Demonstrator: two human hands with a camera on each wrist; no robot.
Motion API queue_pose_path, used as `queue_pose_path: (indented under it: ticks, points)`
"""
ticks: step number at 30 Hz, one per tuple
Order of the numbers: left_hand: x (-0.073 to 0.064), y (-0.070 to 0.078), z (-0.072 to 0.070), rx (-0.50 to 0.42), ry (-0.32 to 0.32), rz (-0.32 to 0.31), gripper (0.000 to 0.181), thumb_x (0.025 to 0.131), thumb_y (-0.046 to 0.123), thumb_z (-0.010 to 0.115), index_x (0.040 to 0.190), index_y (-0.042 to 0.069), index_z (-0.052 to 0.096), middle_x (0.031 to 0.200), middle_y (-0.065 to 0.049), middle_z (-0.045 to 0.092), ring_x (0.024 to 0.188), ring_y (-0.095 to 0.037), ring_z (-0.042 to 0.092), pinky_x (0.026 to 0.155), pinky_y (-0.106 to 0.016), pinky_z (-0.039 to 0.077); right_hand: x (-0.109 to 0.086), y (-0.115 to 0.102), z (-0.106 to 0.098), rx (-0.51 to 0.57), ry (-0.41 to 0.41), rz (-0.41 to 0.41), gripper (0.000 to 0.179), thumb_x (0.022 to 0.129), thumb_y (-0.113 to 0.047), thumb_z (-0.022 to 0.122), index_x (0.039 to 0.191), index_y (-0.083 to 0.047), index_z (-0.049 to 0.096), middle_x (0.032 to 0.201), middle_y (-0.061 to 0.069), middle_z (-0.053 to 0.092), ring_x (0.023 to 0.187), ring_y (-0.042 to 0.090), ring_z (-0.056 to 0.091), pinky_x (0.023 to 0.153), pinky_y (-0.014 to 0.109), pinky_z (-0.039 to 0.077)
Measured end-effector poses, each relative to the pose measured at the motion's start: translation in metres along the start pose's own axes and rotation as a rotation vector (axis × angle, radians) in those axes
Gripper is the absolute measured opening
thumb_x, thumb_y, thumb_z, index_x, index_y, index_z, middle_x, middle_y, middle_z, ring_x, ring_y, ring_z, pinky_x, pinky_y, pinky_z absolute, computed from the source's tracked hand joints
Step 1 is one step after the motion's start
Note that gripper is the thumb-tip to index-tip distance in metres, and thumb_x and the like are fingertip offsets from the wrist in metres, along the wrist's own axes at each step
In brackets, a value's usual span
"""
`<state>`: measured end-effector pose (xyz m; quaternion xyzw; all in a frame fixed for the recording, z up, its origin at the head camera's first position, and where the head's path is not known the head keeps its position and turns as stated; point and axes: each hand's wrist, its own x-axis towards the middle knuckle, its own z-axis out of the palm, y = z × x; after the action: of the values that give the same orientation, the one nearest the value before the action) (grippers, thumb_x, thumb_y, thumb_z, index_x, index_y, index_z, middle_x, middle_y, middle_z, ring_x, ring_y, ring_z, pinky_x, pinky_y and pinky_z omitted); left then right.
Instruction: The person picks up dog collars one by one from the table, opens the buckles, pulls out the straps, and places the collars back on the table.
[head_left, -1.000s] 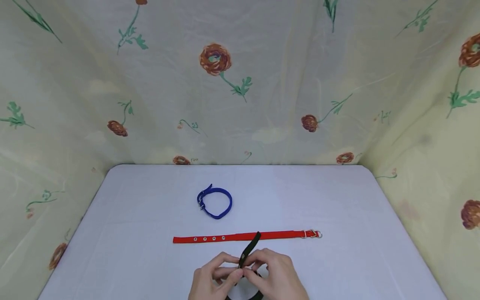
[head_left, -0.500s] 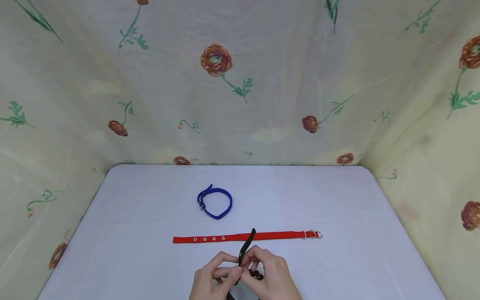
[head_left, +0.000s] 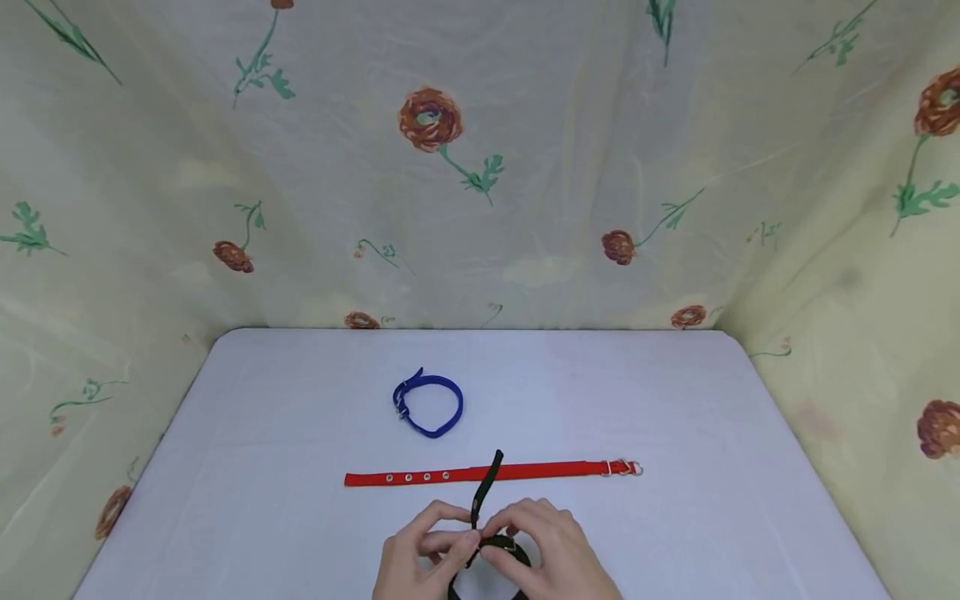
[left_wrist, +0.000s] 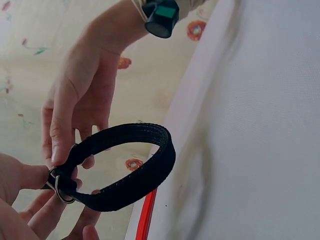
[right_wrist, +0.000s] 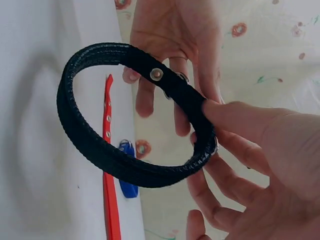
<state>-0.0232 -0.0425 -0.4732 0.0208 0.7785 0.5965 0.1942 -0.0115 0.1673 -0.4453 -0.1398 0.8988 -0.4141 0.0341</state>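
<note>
A black collar [head_left: 487, 485], bent into a loop, is between both hands at the front of the table, its free end pointing up and away. My left hand [head_left: 420, 550] pinches the strap near the joint of the loop, thumb against fingers. From the other side, my right hand [head_left: 558, 546] pinches the same collar with thumb and fingertips. A metal ring [left_wrist: 62, 192] shows by the left fingers in the left wrist view. In the right wrist view, a round metal eyelet [right_wrist: 156, 74] sits on the strap. Fingers partly hide where the strap overlaps.
Behind the hands, a red collar [head_left: 540, 471] lies straight across the white table [head_left: 247, 400], eyelets to the left and metal rings to the right. Farther back lies a blue collar [head_left: 460, 408], closed into a loop. Flowered cloth [head_left: 525, 167] hangs around the table.
The black collar's free end has moved up and slightly left. My right hand shifted left, then back to the right, showing more of the loop beside its thumb. My left hand has barely moved.
</note>
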Motion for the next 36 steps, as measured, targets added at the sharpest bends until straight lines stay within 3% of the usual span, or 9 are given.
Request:
queue_pose_path:
  ticks: [7, 12, 18, 23, 29, 32, 36]
  points:
    - [-0.0005, 0.0001, -0.0007, -0.017, -0.022, -0.006, 0.035, 0.104, 0.044, 0.072, 0.123, 0.015, 0.07, 0.1, -0.003, 0.086, 0.083, -0.012, 0.072, 0.072, -0.022, 0.05, 0.0009, 0.0076, -0.0065, 0.012, -0.09, -0.022, 0.022, 0.099, -0.05, 0.074, 0.113, -0.033, 0.076, 0.1, -0.021, 0.075, 0.094, -0.005, 0.06, 0.082, 0.027, 0.046]
    - [0.0, -0.0009, -0.0025, -0.014, -0.105, 0.042, 0.035, 0.105, 0.042, 0.071, 0.128, 0.016, 0.068, 0.106, -0.003, 0.086, 0.087, -0.012, 0.077, 0.078, -0.022, 0.056, -0.0018, 0.0108, -0.0053, -0.002, -0.011, -0.098, 0.021, 0.1, -0.047, 0.074, 0.111, -0.03, 0.076, 0.098, -0.019, 0.075, 0.092, -0.003, 0.062, 0.078, 0.026, 0.05]
    - [0.0027, -0.0052, -0.0036, 0.101, -0.191, 0.104, 0.039, 0.105, 0.042, 0.071, 0.136, 0.02, 0.063, 0.112, 0.0, 0.085, 0.086, -0.002, 0.069, 0.079, -0.019, 0.051, -0.0045, 0.0093, -0.0057, -0.017, 0.104, -0.077, 0.014, 0.097, -0.039, 0.08, 0.108, -0.034, 0.075, 0.098, -0.024, 0.074, 0.091, -0.004, 0.063, 0.079, 0.028, 0.053]
    - [0.0045, -0.0075, -0.0029, 0.132, -0.162, 0.109, 0.037, 0.107, 0.044, 0.067, 0.133, 0.018, 0.065, 0.11, -0.002, 0.085, 0.088, 0.0, 0.065, 0.079, -0.02, 0.052, -0.0059, 0.0093, -0.0051, -0.039, 0.221, -0.096, 0.018, 0.092, -0.027, 0.086, 0.104, -0.034, 0.074, 0.095, -0.025, 0.072, 0.088, -0.005, 0.063, 0.077, 0.027, 0.057]
    - [0.0059, -0.0066, -0.0039, 0.14, -0.124, 0.083, 0.032, 0.105, 0.047, 0.068, 0.122, 0.021, 0.071, 0.105, 0.0, 0.086, 0.091, -0.004, 0.07, 0.08, -0.023, 0.052, -0.006, 0.0083, -0.0052, -0.019, 0.218, -0.053, 0.014, 0.094, -0.034, 0.083, 0.105, -0.034, 0.074, 0.097, -0.025, 0.072, 0.09, -0.004, 0.064, 0.08, 0.029, 0.06]
    - [0.006, -0.0061, -0.0044, 0.133, -0.109, 0.076, 0.031, 0.105, 0.046, 0.069, 0.122, 0.02, 0.072, 0.104, 0.002, 0.086, 0.091, -0.005, 0.07, 0.079, -0.023, 0.052, -0.0048, 0.0064, -0.005, -0.002, 0.216, -0.005, 0.017, 0.093, -0.03, 0.085, 0.104, -0.036, 0.073, 0.097, -0.027, 0.072, 0.09, -0.004, 0.063, 0.08, 0.028, 0.057]
    - [0.005, -0.0051, -0.0041, 0.115, -0.07, 0.069, 0.026, 0.104, 0.04, 0.071, 0.118, 0.019, 0.073, 0.101, 0.004, 0.085, 0.089, -0.004, 0.067, 0.078, -0.023, 0.05, -0.003, 0.0018, -0.0034, 0.044, 0.257, 0.102, 0.031, 0.088, -0.015, 0.089, 0.103, -0.037, 0.073, 0.096, -0.029, 0.071, 0.089, -0.003, 0.064, 0.081, 0.027, 0.055]
